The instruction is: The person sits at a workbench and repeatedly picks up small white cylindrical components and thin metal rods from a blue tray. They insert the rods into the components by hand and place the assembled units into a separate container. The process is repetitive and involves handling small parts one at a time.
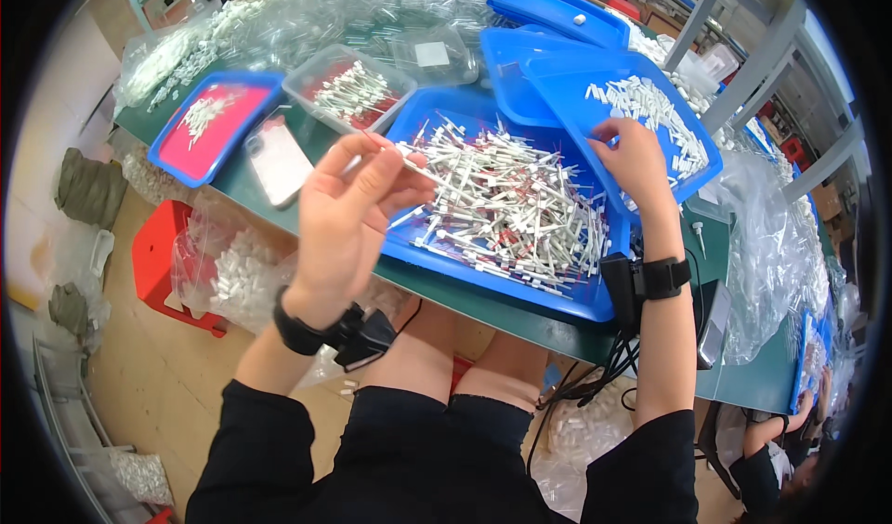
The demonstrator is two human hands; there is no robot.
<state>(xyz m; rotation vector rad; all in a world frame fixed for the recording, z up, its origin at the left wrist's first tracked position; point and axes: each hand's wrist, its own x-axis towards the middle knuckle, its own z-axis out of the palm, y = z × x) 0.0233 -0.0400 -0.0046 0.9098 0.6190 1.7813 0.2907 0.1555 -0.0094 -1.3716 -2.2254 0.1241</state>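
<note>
My left hand (348, 203) is raised over the near left side of a blue tray (483, 268). Its thumb and fingers pinch a thin white stick (409, 163) with a reddish end. Below it, the tray holds a heap of similar white sticks (511, 199) with red parts among them. My right hand (634, 160) is at the left side of a second blue tray (557, 83), near small white tubes (650, 120). Its thumb and index finger are curled together; what they hold, if anything, is too small to make out.
Left of the big tray are a clear box (321, 64) of sticks, a phone (279, 163) and a pink-lined blue tray (228, 85). Clear bags (372, 8) cover the far table. A red stool (167, 259) stands at left; dark cables (595, 385) hang at the front edge.
</note>
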